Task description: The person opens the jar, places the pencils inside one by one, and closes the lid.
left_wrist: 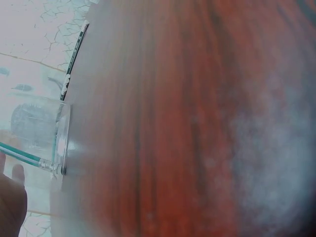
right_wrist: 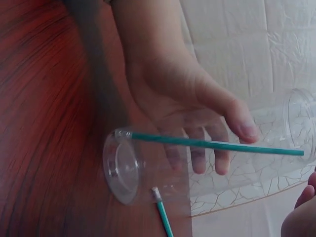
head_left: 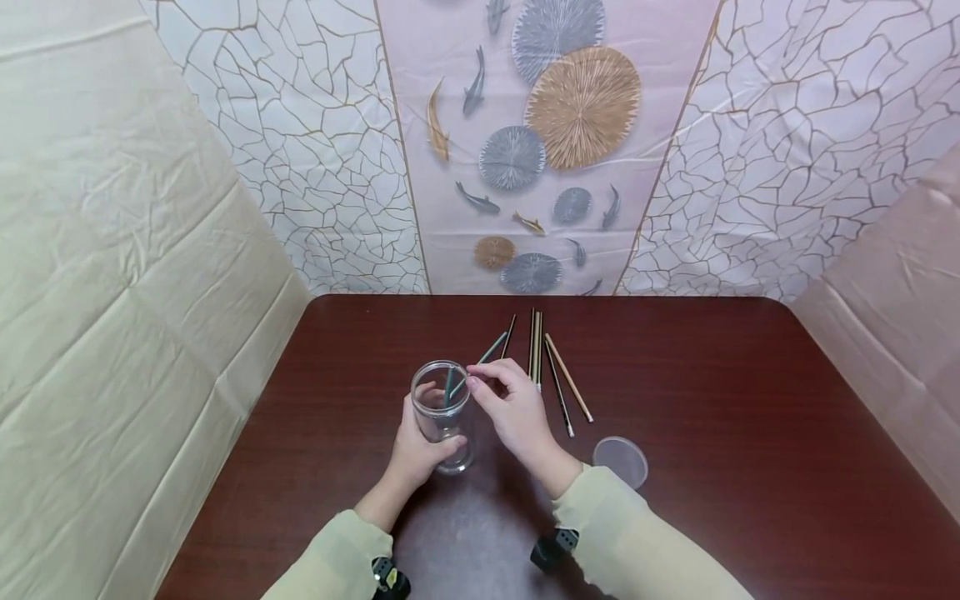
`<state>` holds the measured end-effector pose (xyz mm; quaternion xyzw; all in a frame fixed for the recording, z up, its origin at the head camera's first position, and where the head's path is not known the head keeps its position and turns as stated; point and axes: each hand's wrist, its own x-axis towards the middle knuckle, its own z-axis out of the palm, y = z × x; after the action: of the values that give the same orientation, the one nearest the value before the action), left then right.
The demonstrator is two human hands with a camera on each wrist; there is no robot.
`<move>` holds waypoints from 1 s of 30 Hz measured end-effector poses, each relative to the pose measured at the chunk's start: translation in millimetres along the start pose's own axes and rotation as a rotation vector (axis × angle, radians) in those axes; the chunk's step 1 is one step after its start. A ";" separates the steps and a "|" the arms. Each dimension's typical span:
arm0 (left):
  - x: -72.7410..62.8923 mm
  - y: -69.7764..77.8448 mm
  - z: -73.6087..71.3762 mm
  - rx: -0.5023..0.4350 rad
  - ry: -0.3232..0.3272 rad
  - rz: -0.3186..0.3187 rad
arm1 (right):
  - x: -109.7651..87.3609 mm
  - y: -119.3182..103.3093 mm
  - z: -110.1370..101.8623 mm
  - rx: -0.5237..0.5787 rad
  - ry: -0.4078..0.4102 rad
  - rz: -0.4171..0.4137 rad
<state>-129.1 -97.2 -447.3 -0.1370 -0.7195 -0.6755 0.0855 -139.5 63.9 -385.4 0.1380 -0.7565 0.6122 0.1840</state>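
My left hand (head_left: 416, 446) grips a clear jar (head_left: 463, 460), fingers round the far side and thumb across the near side. A teal pencil (right_wrist: 212, 145) leans inside it, eraser end at the jar's base. My right hand (head_left: 517, 412) is at the rim, thumb and index fingertips close together. In the right wrist view, part of this hand (right_wrist: 301, 212) shows apart from the pencil in the jar, with nothing seen in its fingers. Another teal pencil (head_left: 492, 347) lies on the table behind the jar, partly seen through its wall.
Several dark and gold pencils (head_left: 536, 346) lie behind my right hand. A black pencil (head_left: 558, 390) and a tan pencil (head_left: 570, 379) lie right of them. A round clear lid (head_left: 621, 462) rests on the dark red table (head_left: 720, 400) beside my right forearm. Patterned cloth (head_left: 337, 150) hangs behind.
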 end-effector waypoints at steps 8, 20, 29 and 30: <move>-0.6 2.7 0.1 0.031 -0.004 -0.003 | 0.6 16.6 -13.3 -0.065 0.086 -0.027; -1.2 4.3 -0.7 0.039 -0.008 0.020 | 9.0 53.1 -46.2 -0.320 0.294 -0.046; -3.9 7.5 -1.5 0.069 -0.011 -0.015 | 10.5 78.9 -71.3 -0.473 0.336 0.036; -3.7 7.9 -1.5 0.068 -0.012 -0.016 | 10.9 80.2 -73.8 -0.486 0.332 0.053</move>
<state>-123.2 -98.6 -440.8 -0.1321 -0.7436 -0.6505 0.0804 -176.0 153.2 -437.3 -0.0320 -0.8440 0.4317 0.3167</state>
